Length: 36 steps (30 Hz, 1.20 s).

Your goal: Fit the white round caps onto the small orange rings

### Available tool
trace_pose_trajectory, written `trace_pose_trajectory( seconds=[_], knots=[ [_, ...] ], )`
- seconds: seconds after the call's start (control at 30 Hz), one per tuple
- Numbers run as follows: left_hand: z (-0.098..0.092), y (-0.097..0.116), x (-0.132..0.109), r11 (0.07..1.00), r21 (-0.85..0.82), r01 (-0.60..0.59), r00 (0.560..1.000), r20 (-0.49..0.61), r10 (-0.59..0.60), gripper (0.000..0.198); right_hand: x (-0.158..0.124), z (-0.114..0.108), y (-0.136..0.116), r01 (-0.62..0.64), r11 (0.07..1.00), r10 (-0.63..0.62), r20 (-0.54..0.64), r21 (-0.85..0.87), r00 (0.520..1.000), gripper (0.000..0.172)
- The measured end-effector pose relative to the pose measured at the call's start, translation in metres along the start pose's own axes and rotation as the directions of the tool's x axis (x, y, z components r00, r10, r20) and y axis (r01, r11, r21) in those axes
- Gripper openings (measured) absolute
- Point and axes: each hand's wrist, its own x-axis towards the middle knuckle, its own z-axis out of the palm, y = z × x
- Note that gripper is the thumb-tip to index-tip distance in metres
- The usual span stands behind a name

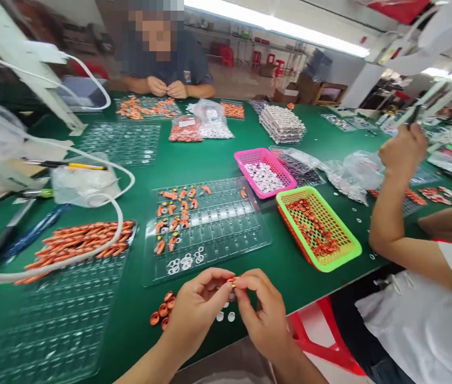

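My left hand (204,298) and my right hand (260,306) meet above the near table edge, both pinching a small orange part (233,279) with a bit of yellow or gold on it. Fingers cover most of this part. Several round orange-brown cup-like pieces (163,309) lie beside my left hand. Below my fingertips are small white rings (231,317). Just beyond my hands, a clear compartment tray (226,234) holds curved orange pieces (184,213) with dark and yellow ends, and white rings (186,261) at its near left.
A green basket (349,253) of orange-brown pieces and a pink basket (242,157) of white pieces stand right of the tray. Orange parts (86,240) lie on another tray at left, under a white cable (120,213). One person sits opposite; another's arm (389,197) is at right.
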Motion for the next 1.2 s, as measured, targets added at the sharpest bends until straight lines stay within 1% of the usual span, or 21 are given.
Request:
trace_pose_trajectory(
  seconds=[0.07, 0.13, 0.27, 0.37, 0.47, 0.57, 0.63, 0.77, 0.87, 0.97, 1.07, 1.2],
  knots=[
    [0.004, 0.002, 0.000, 1.000, -0.022, -0.020, 1.000, -0.013, 0.020, 0.020, -0.001, -0.002, 0.002, -0.012, 1.000, 0.012, 0.022, 0.023, 1.000, 0.019],
    [0.006, 0.003, -0.001, 0.999, -0.035, -0.015, 1.000, -0.009, 0.014, 0.019, -0.001, -0.004, 0.004, -0.015, 0.999, 0.014, 0.034, 0.028, 0.999, 0.019],
    [0.004, 0.007, -0.006, 0.998, -0.053, 0.015, 0.999, 0.050, -0.013, 0.024, -0.001, -0.006, 0.005, -0.007, 1.000, 0.007, 0.017, -0.018, 1.000, 0.021],
    [0.001, 0.008, -0.006, 0.998, -0.064, 0.013, 0.997, 0.073, -0.008, 0.024, 0.001, -0.006, 0.005, 0.061, 0.992, -0.062, 0.001, -0.106, 0.998, 0.025],
    [-0.001, 0.007, -0.004, 0.998, -0.061, 0.009, 0.998, 0.059, -0.005, 0.022, 0.001, -0.006, 0.007, 0.164, 0.961, -0.157, 0.046, -0.222, 0.986, 0.032],
    [-0.001, 0.004, -0.001, 0.997, -0.073, 0.011, 0.998, 0.055, -0.007, 0.021, 0.001, -0.007, 0.009, 0.197, 0.941, -0.184, 0.073, -0.275, 0.980, 0.035],
    [-0.002, 0.001, -0.001, 0.996, -0.080, 0.027, 0.998, 0.050, -0.023, 0.021, 0.002, -0.006, 0.008, 0.167, 0.951, -0.161, 0.046, -0.259, 0.986, 0.031],
    [-0.003, -0.001, 0.000, 0.994, -0.092, 0.055, 0.998, 0.026, -0.052, 0.021, 0.003, -0.004, 0.006, 0.069, 0.988, -0.067, 0.020, -0.140, 0.998, 0.024],
    [-0.004, -0.001, 0.001, 0.992, -0.106, 0.062, 0.998, 0.029, -0.059, 0.020, 0.002, -0.001, 0.006, 0.022, 0.997, -0.020, 0.026, -0.068, 0.999, 0.023],
    [-0.004, -0.002, 0.003, 0.993, -0.098, 0.062, 0.998, 0.027, -0.059, 0.017, 0.001, 0.002, 0.007, -0.015, 0.999, 0.016, 0.015, -0.035, 1.000, 0.022],
    [-0.005, -0.004, 0.004, 0.997, -0.067, 0.044, 0.999, 0.016, -0.043, 0.014, 0.001, 0.004, 0.006, -0.020, 1.000, 0.020, 0.003, -0.016, 1.000, 0.023],
    [-0.006, -0.006, 0.003, 0.999, -0.020, 0.038, 0.999, -0.003, -0.038, 0.012, 0.002, 0.006, 0.005, 0.048, 0.998, -0.048, 0.010, -0.050, 0.999, 0.022]
  ],
)
